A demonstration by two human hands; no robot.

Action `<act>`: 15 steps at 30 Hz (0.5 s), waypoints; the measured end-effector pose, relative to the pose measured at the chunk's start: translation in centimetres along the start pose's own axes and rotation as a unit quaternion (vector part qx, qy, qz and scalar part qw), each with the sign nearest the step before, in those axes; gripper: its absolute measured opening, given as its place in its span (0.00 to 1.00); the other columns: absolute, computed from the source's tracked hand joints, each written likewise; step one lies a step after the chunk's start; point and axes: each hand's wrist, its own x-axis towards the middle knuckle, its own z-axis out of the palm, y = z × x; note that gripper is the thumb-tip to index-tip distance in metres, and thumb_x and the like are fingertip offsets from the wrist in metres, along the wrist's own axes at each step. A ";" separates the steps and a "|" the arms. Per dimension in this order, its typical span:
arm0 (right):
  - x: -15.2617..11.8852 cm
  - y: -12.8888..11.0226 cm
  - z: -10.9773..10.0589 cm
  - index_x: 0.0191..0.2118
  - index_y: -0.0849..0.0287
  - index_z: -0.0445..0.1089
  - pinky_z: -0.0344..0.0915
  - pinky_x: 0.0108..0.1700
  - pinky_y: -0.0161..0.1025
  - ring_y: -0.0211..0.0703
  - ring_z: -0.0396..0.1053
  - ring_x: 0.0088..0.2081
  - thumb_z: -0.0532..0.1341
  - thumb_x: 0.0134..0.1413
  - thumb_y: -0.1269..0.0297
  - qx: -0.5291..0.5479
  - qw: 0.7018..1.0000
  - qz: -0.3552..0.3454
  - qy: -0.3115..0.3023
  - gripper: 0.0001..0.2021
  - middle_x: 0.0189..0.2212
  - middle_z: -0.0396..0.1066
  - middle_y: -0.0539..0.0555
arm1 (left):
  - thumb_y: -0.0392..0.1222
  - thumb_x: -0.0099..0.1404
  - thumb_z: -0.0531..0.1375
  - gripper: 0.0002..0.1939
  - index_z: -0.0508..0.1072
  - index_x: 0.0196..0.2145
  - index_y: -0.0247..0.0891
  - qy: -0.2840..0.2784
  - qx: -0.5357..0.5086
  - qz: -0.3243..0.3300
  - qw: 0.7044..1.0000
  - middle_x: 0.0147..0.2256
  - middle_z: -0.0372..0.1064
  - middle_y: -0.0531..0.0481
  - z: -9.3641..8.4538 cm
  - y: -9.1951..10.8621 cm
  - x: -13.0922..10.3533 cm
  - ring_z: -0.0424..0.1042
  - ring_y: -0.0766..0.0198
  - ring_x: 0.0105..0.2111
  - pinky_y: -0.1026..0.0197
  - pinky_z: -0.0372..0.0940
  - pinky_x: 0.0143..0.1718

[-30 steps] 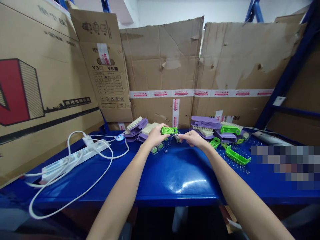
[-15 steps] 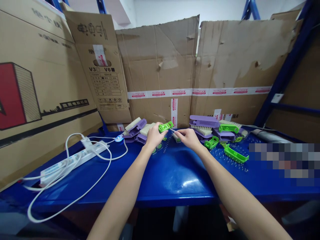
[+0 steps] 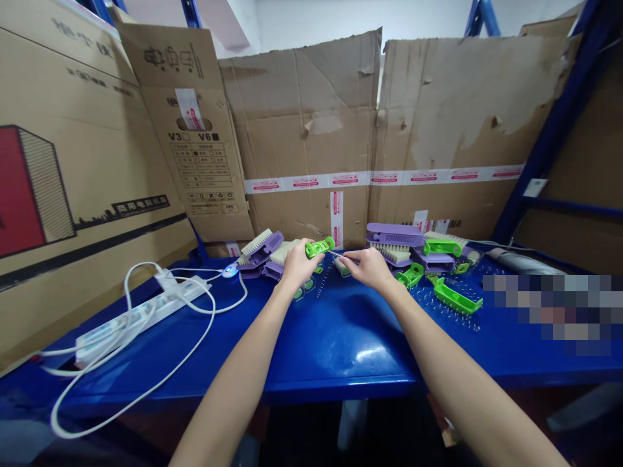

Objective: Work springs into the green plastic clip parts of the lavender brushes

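Note:
My left hand (image 3: 296, 267) grips a small bright green plastic part (image 3: 320, 247), held up above the blue table. Closed in a pinch, my right hand (image 3: 368, 267) has a thin metal tool (image 3: 337, 254) that points left at the green part's right end. Whether its tip touches the part is too small to tell. Below, a line of tiny metal pieces (image 3: 325, 280) lies on the table between the hands. Clear round pieces with green centres (image 3: 302, 289) lie under my left hand, partly hidden by it.
Purple brushes with cream bristles lie in a left pile (image 3: 263, 250) and a right pile (image 3: 396, 235). Green plastic shells (image 3: 457, 297) rest among scattered metal bits at right. A white power strip (image 3: 141, 318) with looping cables is at left. Cardboard sheets (image 3: 306, 130) stand behind.
The view has shifted slightly. The metal tool shows more clearly between the hands, and both hands keep their hold in nearly the same place.

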 end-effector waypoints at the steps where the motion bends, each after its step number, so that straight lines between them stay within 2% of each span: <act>1: 0.0 0.0 0.0 0.29 0.58 0.77 0.52 0.30 0.34 0.40 0.66 0.25 0.53 0.58 0.54 0.008 1.000 -0.003 0.003 0.19 0.23 0.74 0.55 | 0.42 0.54 0.64 0.17 0.70 0.42 0.39 0.003 0.002 0.002 1.000 0.39 0.74 0.46 0.0 0.0 0.0 0.72 0.55 0.41 0.57 0.65 0.41; 7: 0.3 0.0 0.3 0.27 0.62 0.76 0.48 0.27 0.34 0.35 0.59 0.20 0.52 0.59 0.54 0.056 0.998 0.009 -0.001 0.22 0.17 0.69 0.52 | 0.42 0.54 0.65 0.16 0.71 0.40 0.39 0.025 -0.020 -0.010 0.999 0.37 0.74 0.46 -0.2 0.2 0.1 0.72 0.57 0.39 0.58 0.64 0.40; 15: -0.1 -0.6 -0.1 0.29 0.56 0.77 0.50 0.30 0.35 0.41 0.67 0.26 0.53 0.58 0.54 -0.061 0.998 0.014 -0.003 0.18 0.24 0.74 0.56 | 0.45 0.55 0.64 0.16 0.71 0.41 0.39 0.003 0.032 -0.016 0.999 0.38 0.74 0.43 0.2 0.2 -0.2 0.72 0.52 0.40 0.56 0.64 0.39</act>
